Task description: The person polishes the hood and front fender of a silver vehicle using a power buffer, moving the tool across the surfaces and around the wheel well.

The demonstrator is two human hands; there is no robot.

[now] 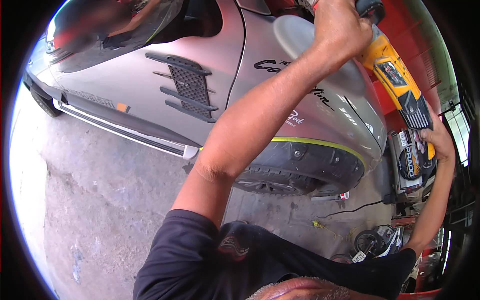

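My left hand (345, 27) is wrapped around the front end of a yellow-and-black power polisher (395, 75), beside a black handle at the top edge. My right hand (440, 137) grips the rear of its body. The tool's working head is mostly cut off by the frame and covered by my hand. Below my left forearm is a silver car's front fender (285, 107) with black lettering, partly hidden by the arm. A black wheel-arch trim (320, 156) with a yellow-green edge curves over the front tire (275, 181).
A black ribbed vent (187, 87) sits on the car's side, above a running board (125, 134). Behind stand a vehicle with a "PRADO" spare-wheel cover (410, 162) and a motorcycle (372, 242). A black cord (350, 209) crosses the concrete floor (100, 200).
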